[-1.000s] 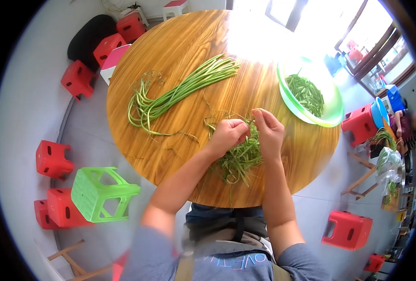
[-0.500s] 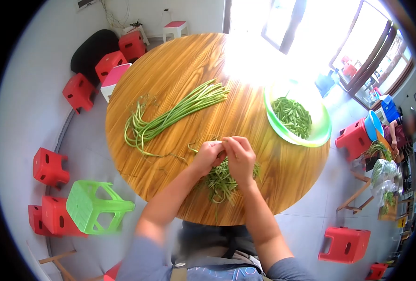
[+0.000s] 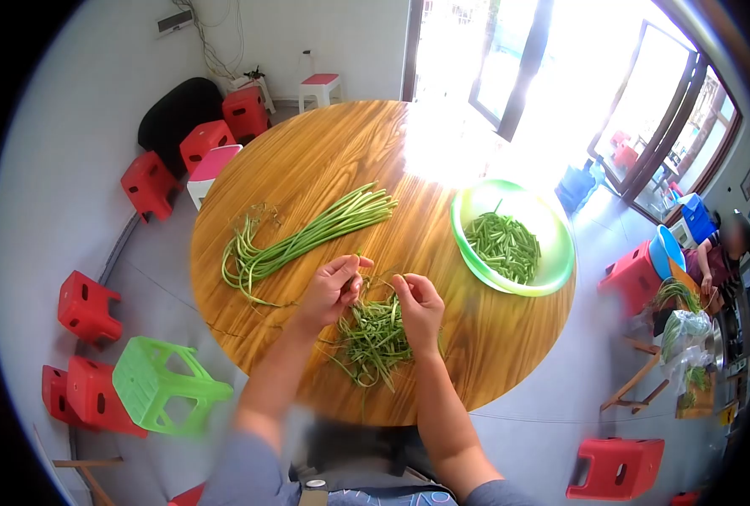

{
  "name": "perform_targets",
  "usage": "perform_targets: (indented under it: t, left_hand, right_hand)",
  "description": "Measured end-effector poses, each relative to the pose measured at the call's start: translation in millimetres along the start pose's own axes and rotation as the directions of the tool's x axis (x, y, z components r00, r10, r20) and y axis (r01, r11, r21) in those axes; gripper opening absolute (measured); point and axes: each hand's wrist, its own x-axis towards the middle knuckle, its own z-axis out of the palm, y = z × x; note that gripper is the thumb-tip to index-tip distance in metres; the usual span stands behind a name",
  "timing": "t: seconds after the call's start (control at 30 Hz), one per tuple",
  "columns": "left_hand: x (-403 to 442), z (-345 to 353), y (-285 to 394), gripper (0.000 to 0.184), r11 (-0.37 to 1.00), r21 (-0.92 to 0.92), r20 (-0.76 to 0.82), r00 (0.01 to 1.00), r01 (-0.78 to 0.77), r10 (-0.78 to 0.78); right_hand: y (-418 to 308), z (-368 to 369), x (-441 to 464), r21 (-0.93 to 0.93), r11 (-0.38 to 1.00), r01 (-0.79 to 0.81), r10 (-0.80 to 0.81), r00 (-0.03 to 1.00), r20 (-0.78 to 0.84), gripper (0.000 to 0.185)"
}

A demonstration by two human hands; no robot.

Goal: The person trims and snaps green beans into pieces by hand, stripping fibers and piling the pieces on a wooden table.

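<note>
Head view: a pale green bowl (image 3: 555, 240) stands on the round wooden bench (image 3: 493, 346), with cut green lengths (image 3: 503, 244) inside it. Left of the bowl lies a bundle of what look like garlic scapes (image 3: 312, 232), its curled ends on the side farthest from the bowl. A loose heap of green scraps (image 3: 373, 346) sits to the bowl's near left, with both hands close about it. The right hand (image 3: 420, 310), nearer the bowl, has thumb and forefinger bent narrowly toward each other; the left hand (image 3: 330, 293), farther from the bowl, has its fingers curled in. Whether either pinches a strand or nothing, I cannot tell.

The likeliest trouble, I judge, is mixing: the heap is loose and not far from the bowl, so a wisp clinging to the right fingers could drop among the cut lengths if that hand passed over the rim. A thin strand might snap or slip if tugged hard. A low sweep of either hand could scatter scraps toward the bowl, or off the bench on the bowl's near side
</note>
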Motion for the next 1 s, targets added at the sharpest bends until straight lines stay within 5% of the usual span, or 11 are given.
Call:
perform_targets:
  t: [0.1, 0.2, 0.3, 0.37, 0.47, 0.6, 0.7, 0.77, 1.0]
  left_hand:
    - [-2, 9, 5, 0.024, 0.976, 0.219, -0.031, 0.999, -0.015, 0.022]
    - [-13, 27, 22, 0.025, 0.976, 0.081, -0.042, 0.979, 0.203, -0.200]
    - [-22, 35, 16, 0.027, 0.984, 0.042, -0.055, 0.984, 0.172, -0.170]
    - [-22, 29, -1, 0.030, 0.993, -0.082, -0.028, 0.996, 0.082, -0.084]
    - [-12, 26, -26, 0.031, 0.960, -0.279, -0.040, 0.999, -0.005, -0.007]
    - [-9, 16, -34, 0.026, 0.968, -0.240, 0.118, 0.992, 0.069, -0.041]
    - [-13, 14, -34, 0.023, 0.980, -0.159, 0.196, 0.977, 0.116, -0.084]
    - [-15, 18, -31, 0.022, 0.993, -0.066, 0.170, 0.981, 0.102, -0.089]
    - [-20, 21, -28, 0.021, 0.990, 0.101, 0.122, 0.986, 0.099, -0.111]
  right_hand:
    - [-9, -5, 2, 0.082, 0.977, -0.197, 0.186, 0.975, 0.122, 0.017]
    - [-26, -10, 10, 0.090, 0.934, -0.347, 0.325, 0.926, 0.193, 0.017]
    - [-48, -21, 24, 0.245, 0.916, -0.317, 0.277, 0.943, 0.185, 0.016]
    - [-58, -28, 41, 0.452, 0.883, -0.125, 0.150, 0.988, -0.019, 0.017]
    - [-77, -35, 64, 0.770, 0.627, 0.118, 0.313, 0.867, -0.387, 0.020]
    - [-50, -23, 45, 0.419, 0.877, -0.237, 0.243, 0.969, 0.041, 0.025]
    - [-32, -6, 24, -0.007, 0.933, -0.359, 0.340, 0.875, 0.344, 0.028]
    - [-6, -9, 21, 0.023, 0.927, -0.373, 0.313, 0.807, 0.501, 0.024]
    - [-22, -7, 13, 0.085, 0.944, -0.318, 0.264, 0.886, 0.381, 0.017]
